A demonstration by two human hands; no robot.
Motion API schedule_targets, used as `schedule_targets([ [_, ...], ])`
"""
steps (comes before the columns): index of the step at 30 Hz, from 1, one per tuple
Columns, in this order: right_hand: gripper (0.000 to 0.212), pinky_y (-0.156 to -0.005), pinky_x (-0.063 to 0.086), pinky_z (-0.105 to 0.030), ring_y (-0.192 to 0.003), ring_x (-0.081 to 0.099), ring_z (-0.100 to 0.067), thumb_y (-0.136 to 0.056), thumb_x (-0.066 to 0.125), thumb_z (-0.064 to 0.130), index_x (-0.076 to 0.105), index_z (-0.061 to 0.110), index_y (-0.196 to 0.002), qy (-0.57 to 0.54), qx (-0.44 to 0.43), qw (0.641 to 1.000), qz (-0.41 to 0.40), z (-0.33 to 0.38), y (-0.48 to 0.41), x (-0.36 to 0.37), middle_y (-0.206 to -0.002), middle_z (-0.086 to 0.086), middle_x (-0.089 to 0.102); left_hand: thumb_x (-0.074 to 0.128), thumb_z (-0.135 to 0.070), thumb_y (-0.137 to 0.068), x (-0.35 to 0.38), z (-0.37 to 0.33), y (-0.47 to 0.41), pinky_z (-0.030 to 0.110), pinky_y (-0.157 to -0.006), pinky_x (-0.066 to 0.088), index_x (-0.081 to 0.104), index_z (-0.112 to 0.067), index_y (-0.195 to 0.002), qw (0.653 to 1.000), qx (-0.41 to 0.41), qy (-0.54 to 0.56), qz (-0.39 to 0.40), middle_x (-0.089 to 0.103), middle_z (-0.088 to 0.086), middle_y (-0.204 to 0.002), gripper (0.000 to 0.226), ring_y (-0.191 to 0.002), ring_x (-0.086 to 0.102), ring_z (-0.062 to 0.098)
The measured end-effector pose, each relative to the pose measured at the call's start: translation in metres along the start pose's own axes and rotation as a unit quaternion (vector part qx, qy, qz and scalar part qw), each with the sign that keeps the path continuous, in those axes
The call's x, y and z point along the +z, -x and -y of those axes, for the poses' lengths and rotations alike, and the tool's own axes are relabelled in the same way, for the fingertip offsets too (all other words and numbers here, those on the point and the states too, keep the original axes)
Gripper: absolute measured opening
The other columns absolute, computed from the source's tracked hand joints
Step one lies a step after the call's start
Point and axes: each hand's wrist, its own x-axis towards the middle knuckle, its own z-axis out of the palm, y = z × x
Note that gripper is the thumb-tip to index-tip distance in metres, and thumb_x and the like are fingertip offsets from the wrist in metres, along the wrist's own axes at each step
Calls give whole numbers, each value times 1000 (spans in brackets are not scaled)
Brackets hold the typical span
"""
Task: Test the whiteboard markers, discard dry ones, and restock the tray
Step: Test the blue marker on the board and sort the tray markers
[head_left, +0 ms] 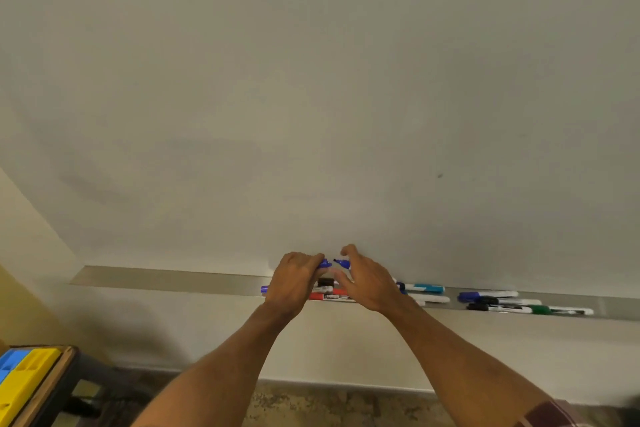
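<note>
— While you stood at the whiteboard (pixel 311 80), what did your fingers hold?

— Those of my left hand (pixel 294 282) were curled round one blue cap (pixel 325 264). Those of my right hand (pixel 367 282) pinched one blue marker (pixel 343 263), its dark tip bared and pointing at the cap across a small gap. Both hung just above the tray (pixel 173 279).

— How many markers lay in that tray?

— At the far right I counted four together: one capped blue marker (pixel 469 296), two black markers (pixel 488 301) and one green marker (pixel 542 309). Nearer my right wrist lay one teal marker (pixel 427 287), with a white barrel (pixel 431 298) just beside it. Under my hands I saw one red marker (pixel 317 296) and one black-capped marker (pixel 325 281). My hands hid the rest, so I could not count them.

— Anything else?

— One yellow bin (pixel 27 381) and one blue bin (pixel 7 362), touching, at the lower left.
</note>
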Motion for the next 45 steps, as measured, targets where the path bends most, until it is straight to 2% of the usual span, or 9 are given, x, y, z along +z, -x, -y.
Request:
schedule_targets([
  [5,25,-58,42,-24,-61,47,-11,-94,47,10,36,15,-116,-22,-6,998,-61,-22,9,-56,-88,-6,55,32,-43,-103,-20,-38,-43,42,-107,37,61,-13,-129,985,94,-48,-134,57,8,-136,49,-126,53,27],
  [9,28,-69,48,-28,-78,57,-18,-95,45,7,43,10,-123,-48,-69,980,-181,-26,4,-109,-102,-10,59,40,-38,-103,-56,-71,-101,48,-117,25,50,-13,-140,962,153,-57,-219,38,10,-151,46,-142,32,30],
  [15,34,-78,54,-31,-93,63,-18,-98,47,20,45,12,-131,-66,-136,930,-334,-20,-6,-204,-114,-6,61,33,-37,-105,-129,-120,-174,51,-117,23,45,-8,-142,932,169,-59,-317,36,14,-152,48,-143,28,33],
  [20,14,-58,54,-32,-63,61,-10,-99,47,21,43,22,-112,-98,-180,884,-420,-9,-12,-291,-88,-2,59,30,-37,-106,-190,-151,-225,48,-119,18,42,-6,-144,910,185,-78,-363,34,15,-153,50,-144,26,33],
  [28,38,-80,53,-23,-89,64,-13,-88,51,14,52,8,-126,-85,-251,826,-498,-3,-22,-393,-108,-5,65,28,-30,-106,-264,-191,-301,48,-120,13,34,-5,-148,886,220,-114,-393,30,15,-155,49,-145,22,33],
  [31,41,-71,51,-29,-76,58,-16,-78,65,18,50,15,-116,-47,-253,808,-529,-5,-23,-412,-93,-3,61,26,-35,-106,-272,-197,-315,44,-120,11,34,-5,-148,887,207,-113,-396,31,12,-155,52,-145,24,30],
  [36,22,-61,46,-27,-64,55,-15,-93,51,28,59,8,-95,-69,-268,755,-595,-8,-25,-430,-76,-1,59,23,-38,-106,-263,-183,-327,48,-119,17,34,-8,-148,892,181,-108,-400,32,8,-155,53,-145,25,26],
  [40,21,-54,48,-23,-60,60,-18,-94,53,21,53,10,-112,-143,-245,769,-574,-11,-31,-439,-72,-7,62,21,-39,-107,-254,-176,-335,48,-120,15,31,-8,-149,892,170,-85,-409,29,5,-156,53,-146,23,23],
  [45,17,-56,51,-27,-65,60,-15,-91,60,17,53,7,-103,-146,-217,774,-577,-17,-45,-445,-82,-5,64,22,-37,-107,-250,-174,-339,44,-121,13,32,-6,-148,875,178,-98,-440,31,6,-155,52,-145,25,23],
])
